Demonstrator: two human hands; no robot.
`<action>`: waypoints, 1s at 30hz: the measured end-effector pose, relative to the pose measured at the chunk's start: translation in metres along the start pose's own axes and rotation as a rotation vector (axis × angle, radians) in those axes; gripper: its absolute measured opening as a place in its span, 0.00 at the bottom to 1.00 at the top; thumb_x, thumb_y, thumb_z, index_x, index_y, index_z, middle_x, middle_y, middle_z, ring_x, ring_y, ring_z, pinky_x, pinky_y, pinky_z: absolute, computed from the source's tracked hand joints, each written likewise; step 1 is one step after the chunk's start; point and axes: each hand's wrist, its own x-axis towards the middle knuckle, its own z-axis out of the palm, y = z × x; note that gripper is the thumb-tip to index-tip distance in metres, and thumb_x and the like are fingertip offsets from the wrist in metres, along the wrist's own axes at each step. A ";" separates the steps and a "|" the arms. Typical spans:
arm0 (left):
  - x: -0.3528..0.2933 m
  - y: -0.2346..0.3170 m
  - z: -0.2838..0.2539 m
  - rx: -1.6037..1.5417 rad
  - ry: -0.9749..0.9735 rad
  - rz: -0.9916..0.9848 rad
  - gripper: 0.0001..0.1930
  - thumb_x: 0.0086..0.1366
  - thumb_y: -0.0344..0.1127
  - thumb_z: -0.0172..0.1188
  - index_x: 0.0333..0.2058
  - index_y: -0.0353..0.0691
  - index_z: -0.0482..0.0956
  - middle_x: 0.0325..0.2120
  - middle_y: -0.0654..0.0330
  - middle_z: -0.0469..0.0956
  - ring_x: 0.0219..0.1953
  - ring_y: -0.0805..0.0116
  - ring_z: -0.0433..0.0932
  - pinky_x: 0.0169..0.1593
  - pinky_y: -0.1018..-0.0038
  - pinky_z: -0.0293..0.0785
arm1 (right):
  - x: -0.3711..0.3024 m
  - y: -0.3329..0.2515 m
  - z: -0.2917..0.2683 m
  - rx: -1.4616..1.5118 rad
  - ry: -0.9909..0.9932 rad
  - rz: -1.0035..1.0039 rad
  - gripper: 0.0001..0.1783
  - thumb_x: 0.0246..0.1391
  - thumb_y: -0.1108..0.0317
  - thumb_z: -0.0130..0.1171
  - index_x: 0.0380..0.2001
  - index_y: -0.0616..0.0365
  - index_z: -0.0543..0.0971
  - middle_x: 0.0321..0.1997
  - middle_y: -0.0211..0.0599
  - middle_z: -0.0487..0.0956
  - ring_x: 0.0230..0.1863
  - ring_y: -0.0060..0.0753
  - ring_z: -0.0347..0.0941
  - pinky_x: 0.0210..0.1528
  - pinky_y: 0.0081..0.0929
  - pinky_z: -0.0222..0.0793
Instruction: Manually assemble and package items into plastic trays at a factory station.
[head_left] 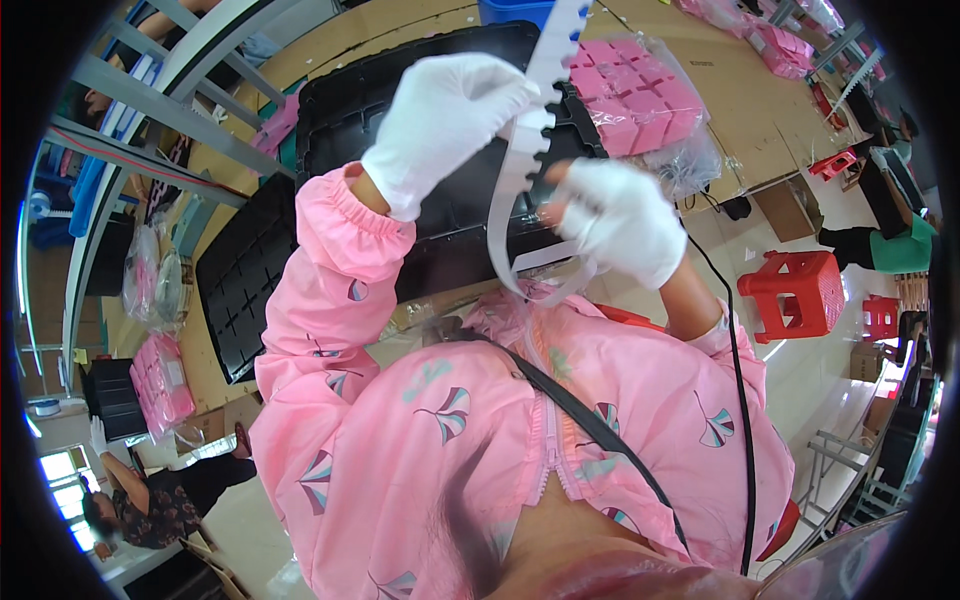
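A long white flexible strip (503,205) with a notched, toothed edge runs from the upper edge of the view down in front of me. My left hand (440,125), in a white glove, is closed on it, fingers pinching its edge. Lower down the strip bends into a loop that passes beneath my right hand (625,222). That hand wears a white glove with bare fingertips and is curled and motion-blurred; whether it grips the strip cannot be made out. Behind both hands lies a large black plastic tray (345,120).
Pink blocks in clear plastic (640,95) lie right of the tray on a cardboard-covered table (735,125). Another black tray (240,275) leans at the left. A black cable (738,380) hangs at my right. A red stool (792,297) stands on the floor; other people are farther off.
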 end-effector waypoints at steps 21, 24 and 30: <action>-0.014 -0.010 0.044 -0.360 0.106 -0.213 0.10 0.60 0.39 0.61 0.37 0.41 0.81 0.31 0.66 0.80 0.33 0.81 0.76 0.34 0.85 0.72 | 0.036 0.055 0.005 -0.068 0.623 -0.504 0.15 0.35 0.75 0.69 0.32 0.56 0.82 0.50 0.38 0.75 0.49 0.38 0.71 0.47 0.28 0.67; -0.015 -0.011 0.045 -0.378 0.120 -0.232 0.10 0.60 0.39 0.61 0.37 0.41 0.80 0.31 0.67 0.79 0.33 0.81 0.77 0.34 0.85 0.72 | 0.036 0.056 0.003 -0.070 0.597 -0.517 0.14 0.35 0.75 0.69 0.31 0.57 0.82 0.49 0.38 0.76 0.48 0.37 0.71 0.47 0.28 0.67; -0.016 -0.018 0.048 -0.368 0.174 -0.204 0.10 0.60 0.38 0.61 0.37 0.41 0.80 0.31 0.66 0.80 0.32 0.81 0.77 0.35 0.86 0.72 | 0.040 0.059 0.007 0.014 0.539 -0.432 0.14 0.35 0.74 0.70 0.30 0.57 0.82 0.49 0.38 0.75 0.48 0.37 0.71 0.47 0.29 0.68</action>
